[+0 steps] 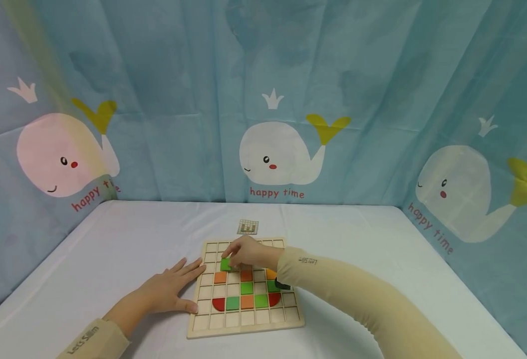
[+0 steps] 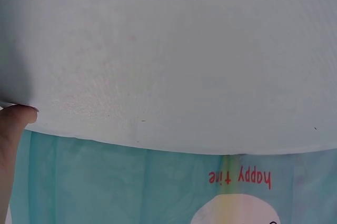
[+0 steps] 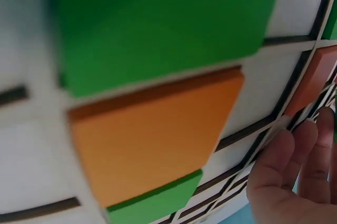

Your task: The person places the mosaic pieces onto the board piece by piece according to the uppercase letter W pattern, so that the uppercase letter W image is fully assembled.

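Note:
A wooden grid board (image 1: 245,329) lies on the white table with coloured tiles in its cells. Over its upper left part, my right hand (image 1: 247,252) pinches a green square tile (image 1: 225,265) between thumb and fingers. Part of that tile is hidden by the hand. My left hand (image 1: 169,289) rests flat with spread fingers against the board's left edge. Below are an orange tile (image 1: 220,277), a red-orange tile (image 1: 246,275) and a green tile (image 1: 246,288). The bottom coloured row has a red rounded tile (image 1: 218,304) at its left end. Close in the right wrist view is an orange tile (image 3: 158,140).
Behind the board lies a small card (image 1: 247,227) printed with a grid pattern. A blue curtain (image 1: 178,124) with whale prints stands around the white table (image 1: 349,234). The right forearm crosses the board's right edge and hides some cells.

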A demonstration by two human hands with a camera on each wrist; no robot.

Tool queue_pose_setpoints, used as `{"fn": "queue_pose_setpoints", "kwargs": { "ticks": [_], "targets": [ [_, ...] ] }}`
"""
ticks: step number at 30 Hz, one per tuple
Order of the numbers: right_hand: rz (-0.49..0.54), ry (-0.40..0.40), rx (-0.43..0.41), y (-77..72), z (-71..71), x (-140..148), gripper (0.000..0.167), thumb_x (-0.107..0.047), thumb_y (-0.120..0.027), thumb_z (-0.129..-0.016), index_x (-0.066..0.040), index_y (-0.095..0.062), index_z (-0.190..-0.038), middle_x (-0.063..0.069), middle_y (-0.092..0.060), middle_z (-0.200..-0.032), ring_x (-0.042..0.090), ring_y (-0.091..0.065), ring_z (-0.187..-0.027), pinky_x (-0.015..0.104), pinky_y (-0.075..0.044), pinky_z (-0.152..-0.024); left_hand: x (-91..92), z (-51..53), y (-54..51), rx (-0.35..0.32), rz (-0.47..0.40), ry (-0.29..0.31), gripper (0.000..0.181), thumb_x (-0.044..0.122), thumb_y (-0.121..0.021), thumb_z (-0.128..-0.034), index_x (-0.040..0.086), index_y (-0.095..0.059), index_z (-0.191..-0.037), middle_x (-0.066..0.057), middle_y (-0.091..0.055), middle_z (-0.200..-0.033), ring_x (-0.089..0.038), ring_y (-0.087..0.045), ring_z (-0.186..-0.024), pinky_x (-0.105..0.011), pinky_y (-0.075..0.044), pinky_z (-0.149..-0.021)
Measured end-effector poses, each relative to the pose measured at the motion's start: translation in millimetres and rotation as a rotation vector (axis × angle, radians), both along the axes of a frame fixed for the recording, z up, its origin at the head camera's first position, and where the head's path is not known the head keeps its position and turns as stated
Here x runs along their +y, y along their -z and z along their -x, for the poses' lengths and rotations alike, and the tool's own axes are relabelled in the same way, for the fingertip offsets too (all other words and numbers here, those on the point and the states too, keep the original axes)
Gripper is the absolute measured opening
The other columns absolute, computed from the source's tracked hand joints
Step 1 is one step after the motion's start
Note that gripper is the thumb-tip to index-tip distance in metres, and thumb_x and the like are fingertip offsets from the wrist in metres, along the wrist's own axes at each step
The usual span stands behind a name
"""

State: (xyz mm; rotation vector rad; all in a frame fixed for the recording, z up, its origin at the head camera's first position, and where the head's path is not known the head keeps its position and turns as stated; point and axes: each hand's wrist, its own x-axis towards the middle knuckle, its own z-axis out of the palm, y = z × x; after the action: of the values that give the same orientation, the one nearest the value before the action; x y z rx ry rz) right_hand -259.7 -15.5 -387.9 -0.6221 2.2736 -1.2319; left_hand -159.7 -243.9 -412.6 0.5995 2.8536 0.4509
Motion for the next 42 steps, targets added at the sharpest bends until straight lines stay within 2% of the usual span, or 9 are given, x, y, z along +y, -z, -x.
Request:
{"fn": "queue_pose_setpoints", "kwargs": {
  "ticks": [11,16,26,38,42],
  "targets": [
    [-0.053,0.021,0.068,1.2,-4.3,-9.5,0.015,0.009,-0.070,-0.084,-0.002,-0.075,-0.094,0.007,-0.065,-0.084,0.011,-0.055,-0.066,0.023,-0.046,-0.058,1.5,-0.5,0.9,0.005,0.009,0.001,0.103,0.074,-0.062,-0.0722,0.011,-0.038,-0.150,-0.010,-0.028,-0.158,-0.047,-0.022,-0.141,-0.072,-0.030,-0.097],
    [-0.062,0.025,0.083,1.6,-4.0,-10.8,0.015,0.008,-0.070,-0.084,-0.003,-0.075,-0.094,0.004,-0.064,-0.082,0.010,-0.054,-0.068,0.023,-0.047,-0.059,2.5,-1.2,-0.8,0.014,0.022,0.009,0.101,0.071,-0.064,-0.0737,0.010,-0.037,-0.150,-0.012,-0.028,-0.157,-0.049,-0.022,-0.140,-0.073,-0.031,-0.096],
    [-0.051,0.027,0.047,-2.3,-5.3,-7.6,0.018,0.009,-0.069,-0.085,-0.002,-0.074,-0.098,0.011,-0.067,-0.089,0.012,-0.057,-0.068,0.025,-0.048,-0.060,1.0,-0.6,-1.0,0.013,0.021,0.010,0.101,0.070,-0.065,-0.0742,0.010,-0.036,-0.150,-0.012,-0.027,-0.157,-0.049,-0.022,-0.140,-0.072,-0.031,-0.096],
    [0.007,0.005,0.015,-2.8,-5.1,-7.1,0.026,0.012,-0.066,-0.085,0.003,-0.069,-0.110,0.011,-0.065,-0.088,0.014,-0.055,-0.067,0.025,-0.045,-0.058,0.6,0.0,0.3,0.007,0.022,0.009,0.101,0.070,-0.064,-0.0738,0.010,-0.036,-0.150,-0.011,-0.027,-0.158,-0.049,-0.022,-0.140,-0.073,-0.031,-0.096],
    [0.031,-0.011,-0.003,-3.1,-4.4,-7.0,0.027,0.013,-0.064,-0.086,0.005,-0.068,-0.111,0.012,-0.064,-0.089,0.014,-0.055,-0.068,0.026,-0.048,-0.061,-0.3,0.2,0.8,0.012,0.021,0.014,0.102,0.070,-0.064,-0.0738,0.010,-0.036,-0.151,-0.012,-0.027,-0.158,-0.050,-0.022,-0.140,-0.073,-0.031,-0.096]
  ]
}}
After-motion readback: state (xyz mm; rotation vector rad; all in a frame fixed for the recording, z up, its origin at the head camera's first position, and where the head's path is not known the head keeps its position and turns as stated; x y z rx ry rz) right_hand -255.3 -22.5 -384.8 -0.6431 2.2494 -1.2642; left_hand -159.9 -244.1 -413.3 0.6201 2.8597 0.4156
